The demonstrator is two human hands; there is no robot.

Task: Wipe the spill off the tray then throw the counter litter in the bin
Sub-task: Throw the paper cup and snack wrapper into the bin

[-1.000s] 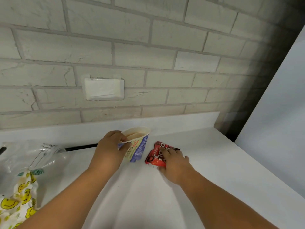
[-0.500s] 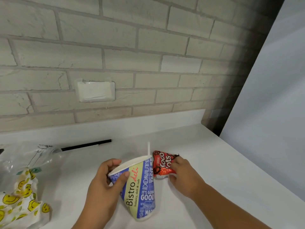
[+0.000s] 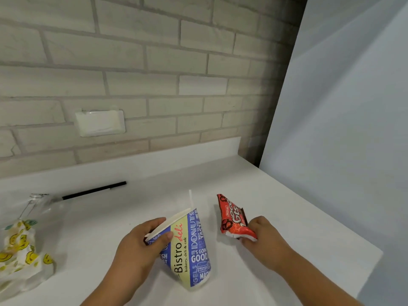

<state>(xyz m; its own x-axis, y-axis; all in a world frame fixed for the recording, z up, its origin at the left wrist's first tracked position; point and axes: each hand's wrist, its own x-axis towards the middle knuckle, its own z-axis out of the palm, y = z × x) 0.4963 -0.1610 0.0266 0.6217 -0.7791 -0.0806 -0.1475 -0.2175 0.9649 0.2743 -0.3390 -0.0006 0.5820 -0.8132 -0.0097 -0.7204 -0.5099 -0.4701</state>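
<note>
My left hand (image 3: 136, 250) grips the rim of a blue and cream paper cup (image 3: 192, 250) printed "Bistro deli", held tilted above the white counter (image 3: 298, 217). A thin white stick (image 3: 191, 198) pokes up from the cup's mouth. To the right, my right hand (image 3: 265, 241) pinches the lower end of a red snack wrapper (image 3: 231, 219), which stands up off the counter. The tray and the bin are out of view.
A black pen (image 3: 95, 191) lies near the back of the counter. At the left edge sit a clear plastic bag (image 3: 39, 208) and a crumpled smiley-print wrapper (image 3: 22, 250). A brick wall with a white socket plate (image 3: 100, 122) rises behind; a pale panel (image 3: 342, 129) closes the right side.
Both hands have lifted their litter off the counter and drawn it toward me. The cup went from lying near the wall to tilted in my left hand; the wrapper is raised in my right.
</note>
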